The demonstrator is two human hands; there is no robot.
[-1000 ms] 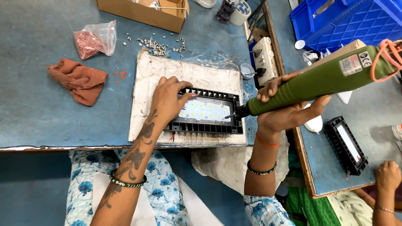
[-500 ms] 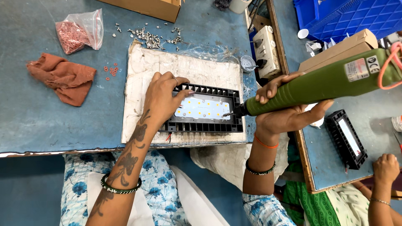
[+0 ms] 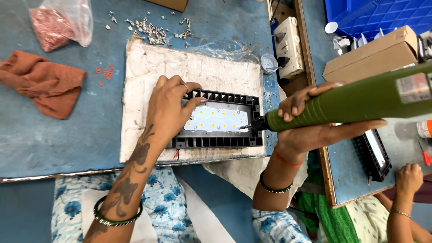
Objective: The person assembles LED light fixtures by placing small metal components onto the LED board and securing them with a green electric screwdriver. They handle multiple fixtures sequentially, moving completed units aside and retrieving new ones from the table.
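From the head camera, looking down on a blue bench [image 3: 54,135], a black finned lamp [image 3: 216,120] lies on a white pad [image 3: 193,72], near the pad's front edge. Its pale LED board faces up, with small yellow dots in rows.

The left hand [image 3: 168,110] lies flat over the lamp's left end, fingers spread and bent, pressing on the frame rather than gripping it; one fingertip reaches onto the LED board. A ring shows on one finger and a dark bangle sits on the tattooed forearm.

The right hand [image 3: 310,123] is wrapped around a green driver [image 3: 355,101], fingers curled over the top and thumb stretched underneath. The driver lies nearly level, its black nose and bit touching the right end of the LED board.

Behind the pad a scatter of screws [image 3: 150,29] lies on the bench, with red washers [image 3: 105,73] just left of the pad, a rust cloth [image 3: 42,83] farther left and a bag [image 3: 56,22] of pink bits in the corner. On the next bench to the right sit a second lamp [image 3: 371,150], a carton [image 3: 371,51] and a blue crate [image 3: 378,15]. Another person's hand [image 3: 408,177] rests at that bench's front edge.
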